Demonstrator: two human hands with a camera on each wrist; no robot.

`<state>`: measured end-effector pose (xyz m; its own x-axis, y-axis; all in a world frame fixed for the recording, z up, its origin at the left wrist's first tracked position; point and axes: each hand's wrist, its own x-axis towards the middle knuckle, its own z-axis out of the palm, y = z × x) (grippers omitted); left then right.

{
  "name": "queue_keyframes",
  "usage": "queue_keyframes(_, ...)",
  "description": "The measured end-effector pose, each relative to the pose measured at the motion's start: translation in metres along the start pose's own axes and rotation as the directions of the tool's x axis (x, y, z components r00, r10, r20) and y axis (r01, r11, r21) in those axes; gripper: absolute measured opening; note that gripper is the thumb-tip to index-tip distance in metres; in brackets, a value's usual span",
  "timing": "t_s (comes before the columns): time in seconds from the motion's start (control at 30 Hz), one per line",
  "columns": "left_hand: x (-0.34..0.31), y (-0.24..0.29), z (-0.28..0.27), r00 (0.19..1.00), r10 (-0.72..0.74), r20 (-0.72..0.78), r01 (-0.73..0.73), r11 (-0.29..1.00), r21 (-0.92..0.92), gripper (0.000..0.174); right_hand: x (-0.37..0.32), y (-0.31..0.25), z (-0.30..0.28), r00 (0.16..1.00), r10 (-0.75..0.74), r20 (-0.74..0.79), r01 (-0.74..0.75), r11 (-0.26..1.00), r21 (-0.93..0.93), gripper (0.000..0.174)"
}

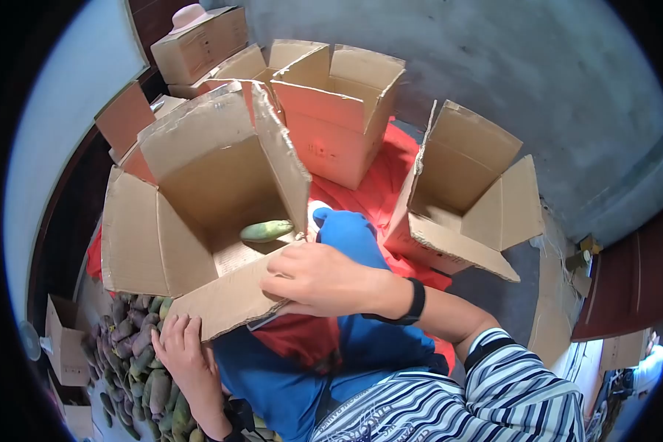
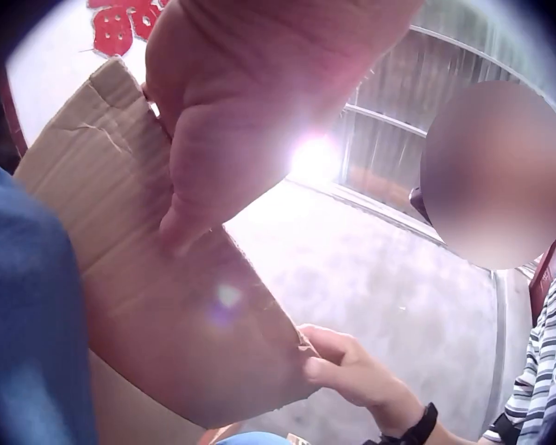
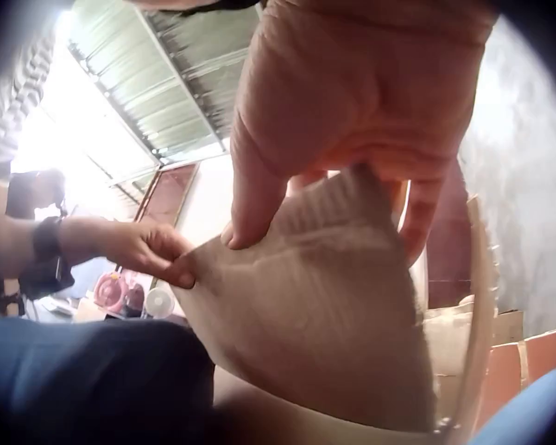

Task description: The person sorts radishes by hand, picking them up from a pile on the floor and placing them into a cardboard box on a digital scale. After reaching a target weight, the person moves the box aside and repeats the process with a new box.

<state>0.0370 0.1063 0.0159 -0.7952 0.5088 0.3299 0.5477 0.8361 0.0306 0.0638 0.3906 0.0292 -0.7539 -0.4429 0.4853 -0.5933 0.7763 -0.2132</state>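
An open cardboard box [image 1: 162, 236] stands before the person's knees, with one long pale-green vegetable [image 1: 267, 231] lying at its bottom. Its near flap [image 1: 228, 300] is folded outward toward the lap. At the flap's left corner, the left hand [image 1: 188, 361] grips the edge, with its thumb on the underside in the left wrist view. Farther right, the right hand [image 1: 320, 278] holds the same flap near its other corner. In the right wrist view, the right thumb [image 3: 250, 199] lies on the flap's near face and the fingers reach behind it.
Many long green and purplish vegetables [image 1: 144, 353] are heaped on the floor at left. Another open box [image 1: 464, 199] stands at right, and more boxes [image 1: 331, 110] stand behind on a red cloth [image 1: 398, 158]. A pink hat [image 1: 189, 18] tops a closed box.
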Motion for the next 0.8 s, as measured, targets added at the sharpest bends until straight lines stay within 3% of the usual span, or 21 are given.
queue_keyframes(0.03, 0.001, 0.001, 0.003, 1.000, -0.014, 0.003, 0.014, 1.000, 0.001, 0.037, -0.008, 0.002, -0.010, 0.994, 0.004, -0.107, 0.002, 0.999, 0.052, 0.038)
queue_keyframes(0.07, 0.001, 0.003, 0.005, 1.000, -0.012, -0.002, 0.012, 1.000, -0.005, 0.037, -0.025, 0.010, -0.022, 0.990, 0.059, -0.125, -0.055, 0.998, 0.034, 0.063)
queue_keyframes(0.13, -0.001, 0.007, 0.005, 1.000, -0.013, -0.024, 0.013, 1.000, -0.006, 0.037, -0.060, 0.019, -0.060, 0.944, 0.319, -0.080, -0.327, 0.935, -0.136, 0.074)
queue_keyframes(0.27, -0.004, 0.014, 0.003, 0.998, -0.044, -0.048, 0.044, 0.999, 0.010, 0.042, -0.158, 0.044, -0.087, 0.713, 0.701, -0.008, -0.647, 0.653, -0.395, 0.079)
queue_keyframes(0.3, -0.004, 0.019, -0.001, 0.985, -0.034, -0.167, 0.038, 0.999, 0.019, 0.045, -0.187, 0.051, -0.084, 0.639, 0.769, 0.005, -0.682, 0.569, -0.460, 0.080)
queue_keyframes(0.37, -0.009, 0.021, -0.003, 0.943, 0.016, -0.331, 0.010, 0.997, 0.077, 0.047, -0.236, 0.060, -0.078, 0.537, 0.843, -0.011, -0.750, 0.472, -0.463, 0.064)
queue_keyframes(0.4, -0.016, 0.018, 0.000, 0.921, 0.012, -0.389, -0.005, 1.000, 0.018, 0.047, -0.257, 0.069, -0.075, 0.535, 0.845, -0.010, -0.750, 0.469, -0.466, 0.064)
queue_keyframes(0.43, -0.022, 0.017, 0.003, 0.895, 0.003, -0.445, -0.023, 0.999, -0.041, 0.046, -0.277, 0.078, -0.072, 0.492, 0.871, -0.018, -0.783, 0.433, -0.446, 0.050)
queue_keyframes(0.47, -0.025, 0.019, 0.004, 0.897, -0.017, -0.442, -0.033, 0.994, -0.105, 0.046, -0.291, 0.084, -0.075, 0.449, 0.893, -0.023, -0.813, 0.397, -0.426, 0.038)
queue_keyframes(0.5, -0.027, 0.020, 0.005, 0.897, -0.019, -0.441, -0.032, 0.994, -0.107, 0.046, -0.297, 0.089, -0.084, 0.449, 0.894, -0.022, -0.812, 0.397, -0.428, 0.038)
queue_keyframes(0.57, -0.028, 0.019, 0.008, 0.965, -0.009, -0.261, -0.029, 0.989, -0.142, 0.044, -0.302, 0.105, -0.102, 0.469, 0.850, -0.241, -0.872, 0.403, -0.279, 0.021)
queue_keyframes(0.63, -0.029, 0.021, 0.012, 0.978, -0.027, -0.209, 0.003, 0.993, -0.117, 0.044, -0.319, 0.129, -0.120, 0.460, 0.798, -0.390, -0.888, 0.408, -0.212, 0.021)
queue_keyframes(0.7, -0.032, 0.021, 0.017, 0.988, -0.129, -0.081, 0.115, 0.980, -0.161, 0.045, -0.337, 0.151, -0.139, 0.388, 0.774, -0.500, -0.922, 0.334, -0.198, 0.021)
queue_keyframes(0.77, -0.035, 0.019, 0.025, 0.986, -0.154, -0.058, 0.143, 0.976, -0.165, 0.047, -0.344, 0.168, -0.157, 0.329, 0.647, -0.687, -0.931, 0.345, -0.121, 0.021)
queue_keyframes(0.8, -0.036, 0.019, 0.029, 0.988, -0.152, -0.037, 0.146, 0.979, -0.141, 0.047, -0.337, 0.171, -0.165, 0.332, 0.648, -0.685, -0.930, 0.348, -0.122, 0.021)
